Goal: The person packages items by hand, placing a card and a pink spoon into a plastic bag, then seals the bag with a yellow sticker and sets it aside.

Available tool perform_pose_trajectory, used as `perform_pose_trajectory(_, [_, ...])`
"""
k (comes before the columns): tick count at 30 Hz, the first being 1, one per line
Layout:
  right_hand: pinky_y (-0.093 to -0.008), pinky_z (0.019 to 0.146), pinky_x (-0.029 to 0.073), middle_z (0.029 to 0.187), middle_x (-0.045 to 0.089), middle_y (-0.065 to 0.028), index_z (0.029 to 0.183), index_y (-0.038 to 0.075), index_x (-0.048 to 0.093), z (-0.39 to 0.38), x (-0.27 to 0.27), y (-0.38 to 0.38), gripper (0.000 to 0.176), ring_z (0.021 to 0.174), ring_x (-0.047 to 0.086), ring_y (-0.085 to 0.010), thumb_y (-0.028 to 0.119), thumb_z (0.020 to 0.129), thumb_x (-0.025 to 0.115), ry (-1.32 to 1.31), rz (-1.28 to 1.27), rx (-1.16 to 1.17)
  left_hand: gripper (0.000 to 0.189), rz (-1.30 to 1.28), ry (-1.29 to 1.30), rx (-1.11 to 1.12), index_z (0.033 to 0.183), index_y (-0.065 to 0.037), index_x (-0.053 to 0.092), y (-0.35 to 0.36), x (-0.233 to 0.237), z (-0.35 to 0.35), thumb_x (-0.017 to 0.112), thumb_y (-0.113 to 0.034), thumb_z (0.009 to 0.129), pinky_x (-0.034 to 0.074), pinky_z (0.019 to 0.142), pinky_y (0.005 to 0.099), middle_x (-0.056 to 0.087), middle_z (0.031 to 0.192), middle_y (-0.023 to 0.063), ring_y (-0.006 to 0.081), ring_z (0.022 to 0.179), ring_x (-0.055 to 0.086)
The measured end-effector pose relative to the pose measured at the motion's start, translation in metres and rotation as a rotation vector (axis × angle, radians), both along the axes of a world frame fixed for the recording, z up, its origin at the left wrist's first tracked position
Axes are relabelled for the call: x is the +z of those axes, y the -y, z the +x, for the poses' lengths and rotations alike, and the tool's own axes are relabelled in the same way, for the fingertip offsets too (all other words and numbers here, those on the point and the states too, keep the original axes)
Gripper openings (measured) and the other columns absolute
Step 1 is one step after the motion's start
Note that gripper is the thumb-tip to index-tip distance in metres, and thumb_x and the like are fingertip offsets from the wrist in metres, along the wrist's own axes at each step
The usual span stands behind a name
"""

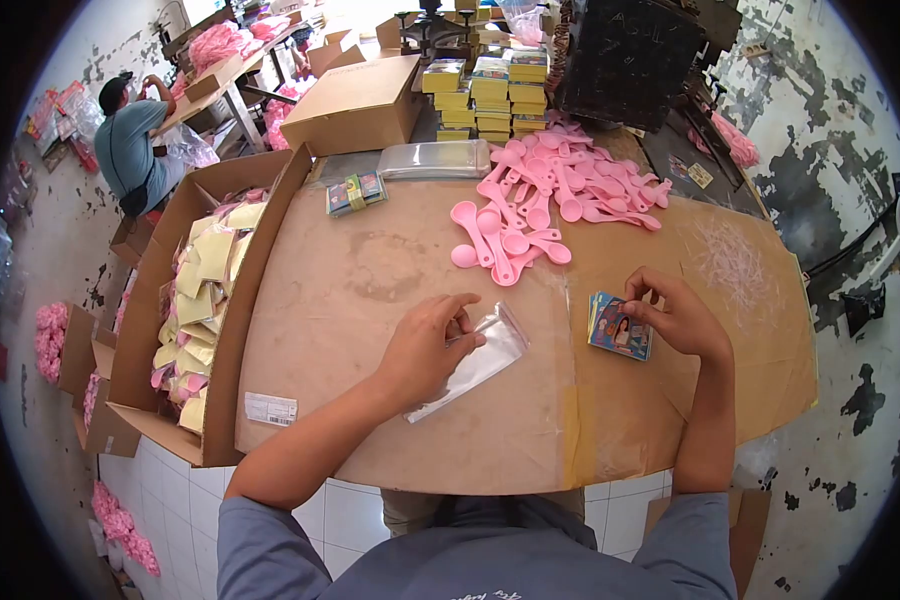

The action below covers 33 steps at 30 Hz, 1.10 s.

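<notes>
On the cardboard-covered table lies a clear plastic bag (pixel 485 362). My left hand (pixel 432 345) is over its upper part, fingers curled with the thumb and fingertips close together at the bag; what they pinch is too small to tell. Right of it sits a small stack of printed cards (pixel 620 328), picture side up. My right hand (pixel 670 312) touches the top card's upper right corner with bent fingers; whether it grips a card is hidden. Beyond both hands spreads a heap of pink plastic spoons (pixel 545 190).
A long carton (pixel 245 330) of packed bags borders the table's left side. At the back are a banded card bundle (pixel 356 194), a clear case (pixel 434 160), a closed box (pixel 353 103) and card stacks (pixel 491 90). A person (pixel 135 145) sits at the far left.
</notes>
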State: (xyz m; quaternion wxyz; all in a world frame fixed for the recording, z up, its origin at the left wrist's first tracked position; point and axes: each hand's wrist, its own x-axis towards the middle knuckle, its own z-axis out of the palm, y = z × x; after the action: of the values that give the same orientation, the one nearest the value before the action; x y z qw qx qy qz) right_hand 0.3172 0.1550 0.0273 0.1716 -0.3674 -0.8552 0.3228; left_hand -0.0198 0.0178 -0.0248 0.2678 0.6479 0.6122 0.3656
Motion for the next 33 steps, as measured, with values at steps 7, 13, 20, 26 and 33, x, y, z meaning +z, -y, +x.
perform_pose_trajectory(7, [-0.0281, 0.074, 0.051, 0.096, 0.067, -0.0027, 0.107, 0.004, 0.07, -0.058, -0.027, 0.044, 0.012, 0.091, 0.064, -0.0118, 0.006, 0.095, 0.073, -0.41, -0.462, 0.112, 0.026, 0.059, 0.008, -0.001, 0.112, -0.002, 0.073, -0.001, -0.008, 0.0, 0.08, -0.011, 0.088, 0.052, 0.071, 0.0322, 0.065, 0.092, 0.008, 0.0176, 0.075, 0.062])
perform_pose_trajectory(13, [-0.0299, 0.078, 0.054, 0.106, 0.065, -0.0068, 0.112, 0.003, 0.073, -0.083, -0.028, 0.065, 0.017, 0.093, 0.066, -0.0157, 0.002, 0.095, 0.071, -0.32, -0.084, 0.329, 0.021, 0.01, 0.163, -0.009, 0.113, 0.001, 0.07, 0.003, 0.005, 0.005, 0.074, -0.009, 0.094, 0.053, 0.07, 0.0349, 0.067, 0.091, 0.0109, 0.02, 0.075, 0.066])
perform_pose_trajectory(20, [-0.0351, 0.077, 0.056, 0.107, 0.065, -0.0093, 0.112, 0.004, 0.072, -0.088, -0.032, 0.065, 0.025, 0.089, 0.067, -0.0212, -0.004, 0.088, 0.069, -0.16, 0.083, 0.378, 0.02, -0.027, 0.133, -0.017, 0.114, 0.0, 0.066, -0.002, -0.005, -0.003, 0.071, -0.012, 0.098, 0.05, 0.066, 0.0269, 0.07, 0.093, 0.003, 0.0063, 0.073, 0.059])
perform_pose_trajectory(26, [-0.0351, 0.078, 0.056, 0.104, 0.066, -0.0097, 0.112, 0.003, 0.072, -0.088, -0.034, 0.066, 0.027, 0.09, 0.067, -0.0222, -0.005, 0.087, 0.068, -0.175, 0.029, 0.337, 0.015, -0.012, 0.601, 0.066, 0.114, -0.001, 0.06, -0.015, -0.015, -0.013, 0.063, -0.012, 0.104, 0.052, 0.073, 0.0258, 0.073, 0.101, 0.0086, 0.0082, 0.08, 0.064])
perform_pose_trajectory(33, [-0.0301, 0.089, 0.055, 0.115, 0.067, -0.0085, 0.12, 0.002, 0.067, -0.081, -0.042, 0.055, 0.028, 0.106, 0.067, -0.0156, -0.002, 0.092, 0.068, -0.465, -0.127, 0.034, 0.037, -0.107, 0.83, -0.115, 0.134, -0.001, 0.048, -0.006, 0.015, -0.015, 0.066, -0.012, 0.103, 0.054, 0.076, 0.0285, 0.073, 0.102, 0.0114, 0.0127, 0.081, 0.067])
